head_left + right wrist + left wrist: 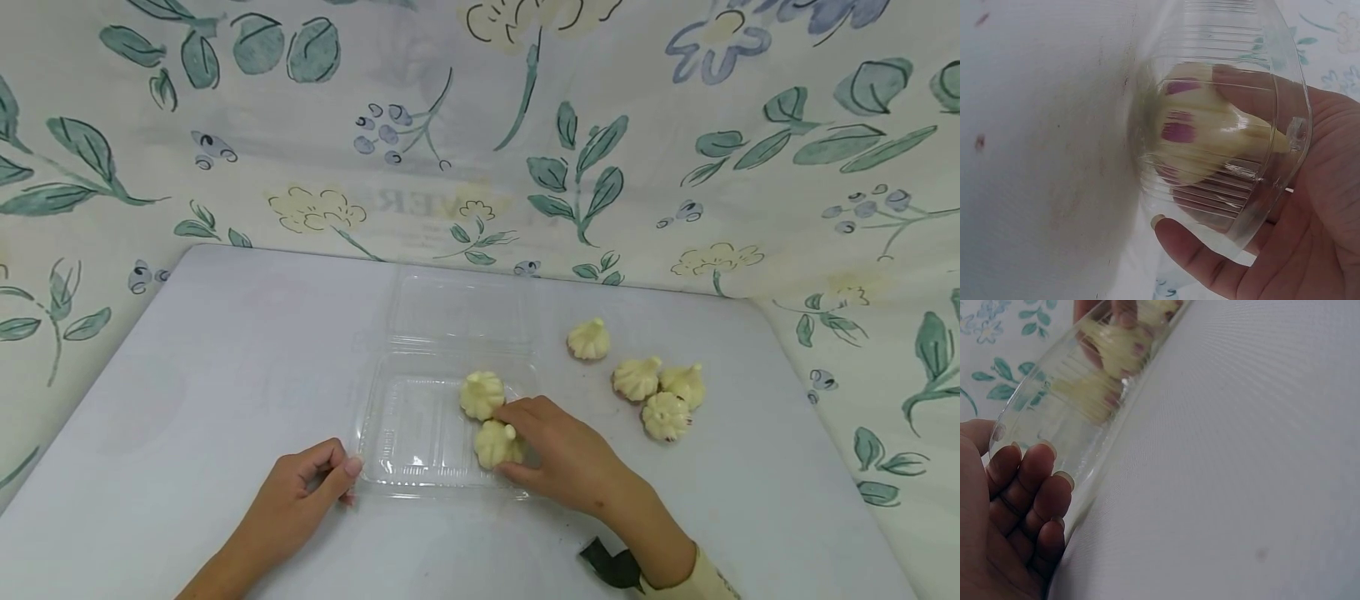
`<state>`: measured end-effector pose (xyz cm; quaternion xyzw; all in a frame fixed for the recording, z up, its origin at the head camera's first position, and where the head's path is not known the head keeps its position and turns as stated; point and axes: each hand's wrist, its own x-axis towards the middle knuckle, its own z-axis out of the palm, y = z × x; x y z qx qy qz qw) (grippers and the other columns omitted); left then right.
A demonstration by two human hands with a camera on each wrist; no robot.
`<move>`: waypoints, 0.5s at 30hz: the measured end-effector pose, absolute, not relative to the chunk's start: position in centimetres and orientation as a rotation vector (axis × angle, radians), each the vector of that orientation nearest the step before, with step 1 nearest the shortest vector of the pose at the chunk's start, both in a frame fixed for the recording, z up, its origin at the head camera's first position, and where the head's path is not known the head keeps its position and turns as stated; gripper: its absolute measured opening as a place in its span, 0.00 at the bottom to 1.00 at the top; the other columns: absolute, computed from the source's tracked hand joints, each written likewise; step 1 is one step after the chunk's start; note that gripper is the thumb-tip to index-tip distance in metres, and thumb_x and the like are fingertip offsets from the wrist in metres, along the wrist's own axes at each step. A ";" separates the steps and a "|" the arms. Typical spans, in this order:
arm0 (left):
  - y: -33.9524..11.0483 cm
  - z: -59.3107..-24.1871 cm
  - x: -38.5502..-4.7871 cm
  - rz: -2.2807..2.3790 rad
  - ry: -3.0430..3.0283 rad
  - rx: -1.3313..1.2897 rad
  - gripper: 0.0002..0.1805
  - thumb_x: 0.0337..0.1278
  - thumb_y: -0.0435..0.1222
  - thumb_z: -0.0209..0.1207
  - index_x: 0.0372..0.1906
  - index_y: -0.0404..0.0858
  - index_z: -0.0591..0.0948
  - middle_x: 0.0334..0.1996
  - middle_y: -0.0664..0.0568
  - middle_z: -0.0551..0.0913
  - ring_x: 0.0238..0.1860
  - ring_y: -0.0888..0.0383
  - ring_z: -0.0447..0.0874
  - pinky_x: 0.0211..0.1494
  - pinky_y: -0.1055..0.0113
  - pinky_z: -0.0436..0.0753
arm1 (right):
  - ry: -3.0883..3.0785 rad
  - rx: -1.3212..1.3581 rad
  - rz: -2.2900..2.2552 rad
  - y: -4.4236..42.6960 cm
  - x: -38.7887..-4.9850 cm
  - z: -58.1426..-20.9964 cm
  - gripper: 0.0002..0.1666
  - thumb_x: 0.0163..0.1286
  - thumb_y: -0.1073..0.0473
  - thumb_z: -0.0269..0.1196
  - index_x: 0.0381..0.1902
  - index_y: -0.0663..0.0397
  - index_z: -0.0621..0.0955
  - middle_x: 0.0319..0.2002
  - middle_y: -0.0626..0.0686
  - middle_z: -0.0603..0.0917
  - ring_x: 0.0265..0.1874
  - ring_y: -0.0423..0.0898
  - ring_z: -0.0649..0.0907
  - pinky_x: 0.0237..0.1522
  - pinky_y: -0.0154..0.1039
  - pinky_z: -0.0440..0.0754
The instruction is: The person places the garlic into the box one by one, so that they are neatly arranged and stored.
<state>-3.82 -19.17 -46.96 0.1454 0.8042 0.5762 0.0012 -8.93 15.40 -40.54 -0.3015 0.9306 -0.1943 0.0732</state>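
A clear plastic clamshell box (pixel 416 417) lies on the table with its lid (pixel 461 308) folded back. Two pale garlic bulbs are in its right half: a rear bulb (pixel 482 394) and a front bulb (pixel 497 446). My right hand (pixel 573 458) grips the front bulb between thumb and fingers. Through the box wall in the right wrist view, that garlic bulb (pixel 1194 131) shows purple patches and fingers on both sides. At the box's front left corner, my left hand (pixel 300 492) pinches the rim, thumb on top and fingertips (pixel 1038 462) against the outer wall.
Right of the box, a single garlic bulb (pixel 588 340) lies apart from a cluster of three bulbs (pixel 637 379). A black strap (pixel 611 567) is by the right wrist. Floral cloth (pixel 480 125) hangs behind the white table (pixel 247 350).
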 end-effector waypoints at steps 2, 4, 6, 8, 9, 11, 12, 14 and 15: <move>-19.2 -46.9 -3.8 1.810 2.525 0.459 0.17 0.76 0.31 0.59 0.28 0.49 0.73 0.23 0.60 0.79 0.26 0.59 0.83 0.34 0.66 0.80 | 2.795 -0.905 -0.585 15.4 -8.9 -40.5 0.36 0.66 0.47 0.77 0.68 0.52 0.78 0.63 0.50 0.80 0.63 0.45 0.78 0.62 0.46 0.80; -19.2 -46.9 -3.8 1.810 2.526 0.459 0.17 0.76 0.31 0.59 0.28 0.49 0.73 0.23 0.60 0.79 0.26 0.59 0.83 0.34 0.66 0.80 | 2.794 -0.907 -0.582 15.4 -8.9 -40.5 0.36 0.66 0.47 0.76 0.68 0.53 0.78 0.63 0.50 0.80 0.64 0.45 0.78 0.62 0.46 0.80; -19.1 -46.9 -3.8 1.810 2.527 0.459 0.17 0.76 0.31 0.59 0.28 0.49 0.73 0.23 0.60 0.79 0.26 0.59 0.83 0.33 0.66 0.80 | 2.794 -0.905 -0.578 15.4 -8.9 -40.5 0.36 0.66 0.47 0.76 0.68 0.53 0.78 0.63 0.50 0.80 0.64 0.45 0.78 0.62 0.46 0.80; -19.1 -46.9 -3.8 1.811 2.528 0.461 0.17 0.76 0.31 0.59 0.28 0.49 0.73 0.23 0.60 0.79 0.26 0.59 0.83 0.33 0.66 0.81 | 2.792 -0.905 -0.571 15.4 -8.9 -40.5 0.36 0.67 0.48 0.76 0.68 0.53 0.78 0.64 0.51 0.80 0.65 0.46 0.78 0.62 0.47 0.80; -19.1 -46.9 -3.8 1.812 2.527 0.461 0.17 0.76 0.31 0.59 0.28 0.49 0.73 0.23 0.60 0.79 0.26 0.59 0.83 0.34 0.66 0.81 | 2.792 -0.903 -0.568 15.4 -8.9 -40.5 0.36 0.67 0.48 0.75 0.68 0.53 0.78 0.64 0.51 0.79 0.65 0.46 0.77 0.62 0.47 0.80; -19.1 -47.0 -3.8 1.816 2.526 0.462 0.17 0.76 0.30 0.59 0.28 0.49 0.73 0.23 0.60 0.79 0.26 0.59 0.83 0.34 0.66 0.81 | 2.791 -0.900 -0.565 15.4 -8.9 -40.5 0.36 0.67 0.48 0.75 0.68 0.53 0.77 0.65 0.51 0.79 0.65 0.46 0.77 0.62 0.47 0.80; -19.1 -47.0 -3.8 1.819 2.525 0.464 0.17 0.76 0.30 0.59 0.28 0.49 0.73 0.23 0.60 0.79 0.26 0.59 0.84 0.34 0.66 0.82 | 2.790 -0.898 -0.564 15.4 -8.9 -40.5 0.36 0.67 0.48 0.75 0.69 0.53 0.77 0.65 0.51 0.79 0.65 0.46 0.77 0.62 0.47 0.80; -19.1 -47.1 -3.7 1.823 2.527 0.466 0.17 0.75 0.30 0.59 0.28 0.49 0.73 0.23 0.60 0.79 0.26 0.59 0.84 0.34 0.66 0.82 | 2.791 -0.895 -0.564 15.4 -8.8 -40.6 0.36 0.67 0.49 0.75 0.69 0.53 0.77 0.65 0.51 0.79 0.65 0.46 0.77 0.62 0.47 0.80; -19.1 -47.1 -3.7 1.824 2.528 0.468 0.17 0.75 0.30 0.60 0.28 0.49 0.73 0.23 0.60 0.78 0.26 0.59 0.84 0.34 0.66 0.82 | 2.790 -0.893 -0.565 15.4 -8.8 -40.6 0.36 0.67 0.49 0.75 0.69 0.53 0.77 0.65 0.51 0.79 0.66 0.47 0.77 0.62 0.47 0.80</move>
